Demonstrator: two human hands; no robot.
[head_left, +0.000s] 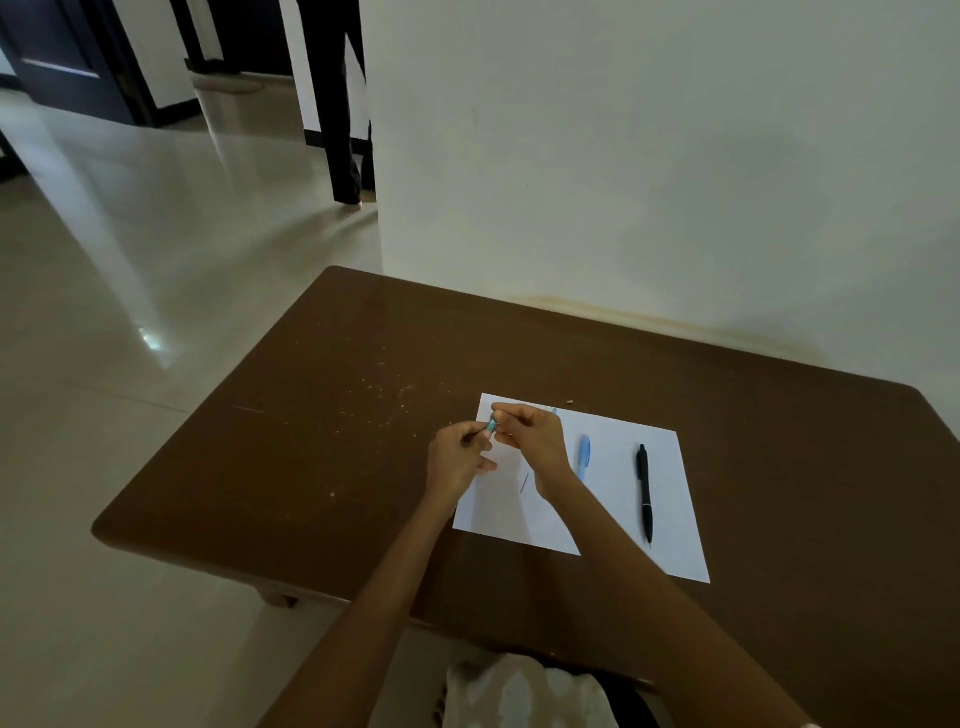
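Both forearms outstretched — left hand (457, 462) and right hand (535, 441) fingertip to fingertip, fingers curled in a pinch

Sheet (613, 441) on table (311, 426); on it, barrel (584, 454) between pen (644, 493) and right hand (535, 441)

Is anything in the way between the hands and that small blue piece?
Nothing visible. The left hand and right hand both pinch the small blue piece over the white paper; the black pen lies apart, to the right.

- A small teal-blue plastic pen piece (491, 425), short, mostly hidden by my fingers.
- I pinch it between my left hand (457, 462) and right hand (532, 441), above the white paper sheet's (613, 499) far left corner.
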